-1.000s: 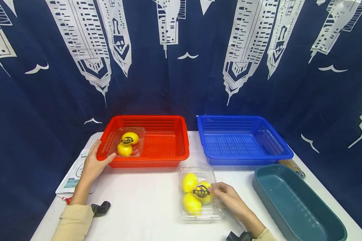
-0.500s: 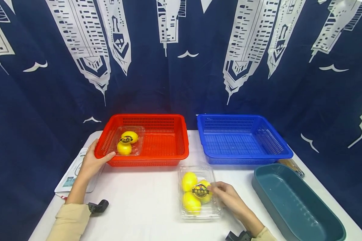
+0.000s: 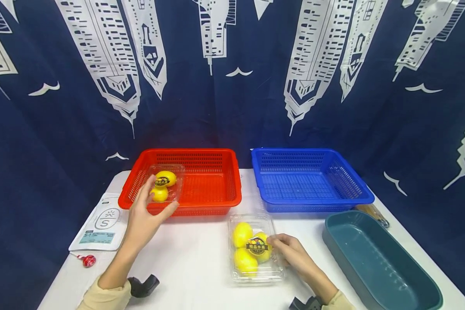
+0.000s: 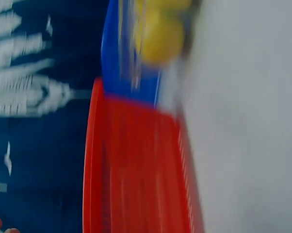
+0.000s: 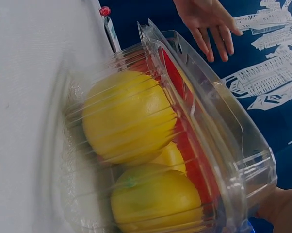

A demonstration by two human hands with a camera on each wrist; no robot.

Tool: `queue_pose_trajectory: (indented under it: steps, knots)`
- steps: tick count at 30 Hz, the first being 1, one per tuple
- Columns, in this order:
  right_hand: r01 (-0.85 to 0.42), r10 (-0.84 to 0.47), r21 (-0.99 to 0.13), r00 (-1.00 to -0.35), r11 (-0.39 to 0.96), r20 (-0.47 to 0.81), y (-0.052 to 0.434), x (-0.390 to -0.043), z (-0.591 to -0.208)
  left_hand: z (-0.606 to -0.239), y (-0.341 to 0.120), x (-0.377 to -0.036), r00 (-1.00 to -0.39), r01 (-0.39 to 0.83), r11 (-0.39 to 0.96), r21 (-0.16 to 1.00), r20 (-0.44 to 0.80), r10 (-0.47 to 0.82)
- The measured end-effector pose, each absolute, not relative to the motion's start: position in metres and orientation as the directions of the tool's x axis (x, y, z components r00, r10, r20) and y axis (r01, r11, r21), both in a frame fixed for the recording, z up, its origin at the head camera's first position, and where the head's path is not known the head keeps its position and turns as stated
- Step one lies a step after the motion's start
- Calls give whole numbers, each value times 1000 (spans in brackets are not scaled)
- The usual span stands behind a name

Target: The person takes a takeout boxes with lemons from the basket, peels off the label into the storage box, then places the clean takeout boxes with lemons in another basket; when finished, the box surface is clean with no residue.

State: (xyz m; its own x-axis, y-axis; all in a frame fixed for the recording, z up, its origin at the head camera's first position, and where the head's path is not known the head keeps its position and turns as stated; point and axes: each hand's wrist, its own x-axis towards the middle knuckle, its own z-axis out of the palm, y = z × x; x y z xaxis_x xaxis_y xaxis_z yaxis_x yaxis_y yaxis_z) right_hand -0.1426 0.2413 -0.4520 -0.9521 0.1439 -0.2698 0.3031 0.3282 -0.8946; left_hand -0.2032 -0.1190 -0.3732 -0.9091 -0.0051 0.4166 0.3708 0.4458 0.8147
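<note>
Presently, right hand (image 3: 294,254): fingers (image 3: 276,243) are curling against the right side of the clear clamshell box (image 3: 255,249) of yellow lemons (image 3: 242,234), gripping its wall. Box is sitting near the counter's (image 3: 193,258) front edge, lid shut, labelled. Likely light but thin-walled and slippery; it is probably best taken by the rim or both long sides, since squeezing may pop the lid. Left hand (image 3: 145,217): fingers spread apart, holding nothing, hovering over the front rim of the red basket (image 3: 213,183), where a second lemon box (image 3: 163,184) is lying in the left part. Blue basket (image 3: 310,178) is sitting at the back, teal tray (image 3: 376,262) at the right edge, and a white packet (image 3: 100,228) at the left edge.
</note>
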Motion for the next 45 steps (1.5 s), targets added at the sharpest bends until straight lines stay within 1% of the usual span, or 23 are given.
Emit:
queue_pose_trajectory:
  steps: [2, 4, 6, 8, 10, 12, 15, 20, 24, 30, 38, 45]
  knots:
    - [309, 154, -892, -950, 329, -272, 242, -142, -453, -376, -105, -194, -921, 379, 394, 837, 384, 71]
    - [315, 159, -891, -948, 328, -277, 242, -141, -452, -382, -90, -187, -938, 346, 341, 874, 317, 140]
    - [320, 160, -888, -946, 330, -282, 242, -141, -451, -389, -76, -180, -953, 273, 283, 920, 217, 213]
    - [324, 156, -886, -945, 331, -288, 242, -141, -450, -398, -62, -176, -954, 163, 227, 960, 96, 283]
    - [327, 151, -885, -944, 332, -292, 243, -141, -449, -408, -49, -173, -940, 55, 192, 980, -14, 341]
    - [332, 150, -882, -943, 336, -298, 243, -141, -447, -419, -38, -172, -915, -30, 170, 985, -96, 391]
    - [328, 144, -886, -944, 327, -296, 243, -142, -447, -438, -24, -176, -889, -88, 158, 983, -149, 434]
    - [330, 145, -889, -943, 318, -299, 243, -146, -449, -465, -5, -186, -873, -89, 119, 989, -135, 468]
    - [327, 143, -894, -944, 307, -296, 244, -147, -450, -476, 5, -190, -862, -85, 46, 995, -97, 498]
    - [309, 137, -912, -950, 271, -282, 245, -147, -452, -487, 13, -193, -866, -68, -34, 997, -43, 498]
    - [313, 141, -909, -948, 276, -284, 247, -149, -455, -496, 18, -185, -892, -28, -17, 999, -17, 452]
    - [320, 133, -904, -947, 284, -293, 248, -151, -451, -496, 21, -180, -906, 5, -5, 1000, 6, 422]
